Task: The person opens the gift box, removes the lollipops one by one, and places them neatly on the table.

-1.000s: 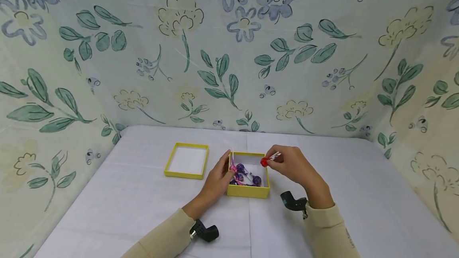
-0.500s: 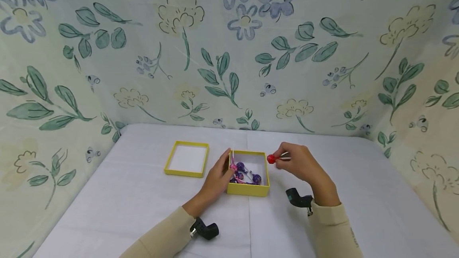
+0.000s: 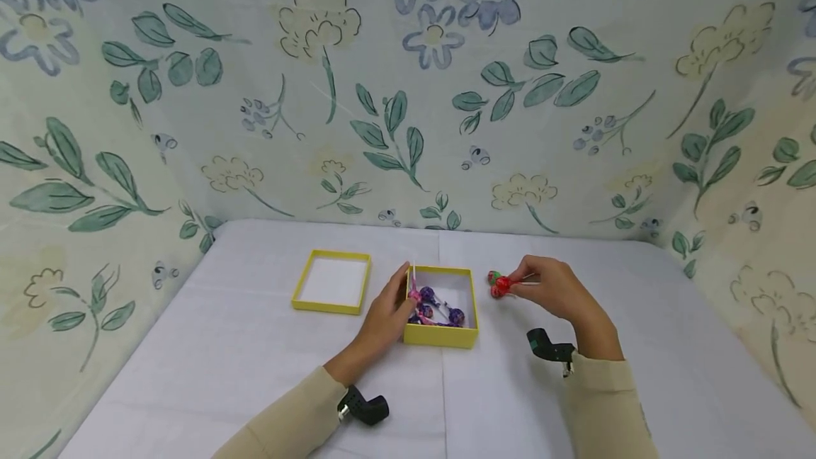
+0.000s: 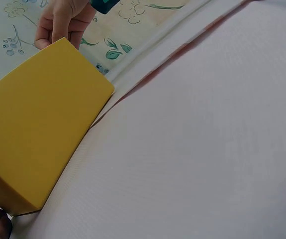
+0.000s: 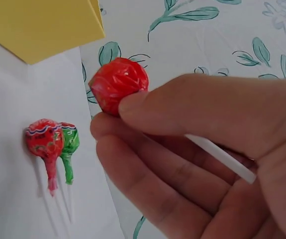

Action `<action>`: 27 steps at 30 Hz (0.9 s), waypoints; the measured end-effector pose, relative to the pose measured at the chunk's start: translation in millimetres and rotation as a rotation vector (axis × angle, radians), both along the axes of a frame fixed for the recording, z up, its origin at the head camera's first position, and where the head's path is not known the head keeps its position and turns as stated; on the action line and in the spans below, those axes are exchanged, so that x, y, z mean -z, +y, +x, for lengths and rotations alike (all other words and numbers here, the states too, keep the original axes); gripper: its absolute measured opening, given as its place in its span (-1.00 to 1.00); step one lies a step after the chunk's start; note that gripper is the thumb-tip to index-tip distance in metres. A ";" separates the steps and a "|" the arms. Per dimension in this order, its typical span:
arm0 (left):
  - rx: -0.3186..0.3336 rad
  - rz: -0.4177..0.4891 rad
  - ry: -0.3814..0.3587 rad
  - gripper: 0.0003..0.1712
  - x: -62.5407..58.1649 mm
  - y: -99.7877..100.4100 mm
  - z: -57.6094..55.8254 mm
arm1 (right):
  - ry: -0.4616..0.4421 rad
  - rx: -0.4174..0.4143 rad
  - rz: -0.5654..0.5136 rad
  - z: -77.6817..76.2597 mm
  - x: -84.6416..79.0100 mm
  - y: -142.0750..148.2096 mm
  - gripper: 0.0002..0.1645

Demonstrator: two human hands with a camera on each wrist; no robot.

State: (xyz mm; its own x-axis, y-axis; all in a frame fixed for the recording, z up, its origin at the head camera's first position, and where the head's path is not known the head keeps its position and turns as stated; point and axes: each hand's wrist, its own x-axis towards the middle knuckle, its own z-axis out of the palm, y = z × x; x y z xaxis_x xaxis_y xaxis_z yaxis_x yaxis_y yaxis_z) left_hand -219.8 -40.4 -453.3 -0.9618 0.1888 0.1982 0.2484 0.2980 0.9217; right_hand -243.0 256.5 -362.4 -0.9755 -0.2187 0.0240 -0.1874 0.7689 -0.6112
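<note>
My left hand (image 3: 384, 316) grips the left wall of a yellow box (image 3: 440, 336), thumb at its rim. Several purple-wrapped lollipops (image 3: 456, 316) and a pink one (image 3: 414, 295) lie inside, partly hidden by the wall and thumb. To the right of the box, my right hand (image 3: 553, 290) pinches a red-wrapped lollipop (image 5: 119, 84) just below its head; the white stick runs under the palm. Another red lollipop (image 5: 45, 138) and a green lollipop (image 5: 70, 140) lie side by side on the white cloth, left of the hand in the right wrist view.
A yellow-rimmed white lid (image 3: 331, 307) lies to the left of the box. White cloth (image 3: 210, 346) covers the table. A flower-patterned sheet (image 3: 382, 105) hangs behind and at both sides.
My right hand has moved right, away from the box rim, carrying the red lollipop over beside the others on the cloth. The left hand and box stay put.
</note>
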 end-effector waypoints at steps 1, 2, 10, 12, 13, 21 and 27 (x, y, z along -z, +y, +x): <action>0.000 0.001 0.007 -0.27 -0.4 0.2 -0.5 | -0.007 -0.002 -0.006 -0.8 0.5 1.8 -0.94; 0.000 0.001 0.011 -0.27 -0.5 0.3 -1.4 | -0.015 -0.006 -0.011 -1.5 1.0 2.9 -0.94; -0.014 -0.023 0.005 -0.26 4.0 2.2 -4.3 | -0.102 -0.016 -0.021 -6.5 14.4 9.9 -0.92; -0.014 -0.017 -0.003 -0.26 3.7 3.3 -2.3 | -0.129 -0.014 -0.015 -5.4 16.8 11.6 -0.92; -0.016 -0.013 -0.008 -0.26 3.4 2.9 -1.8 | -0.138 -0.015 -0.009 -5.9 17.1 11.4 -0.92; 0.002 0.021 0.003 -0.26 2.0 2.8 -2.1 | -0.161 -0.004 0.021 -8.8 22.4 9.2 -0.93; -0.011 0.002 -0.006 -0.26 3.6 1.7 -3.1 | -0.154 -0.013 0.026 -11.0 31.1 8.8 -0.91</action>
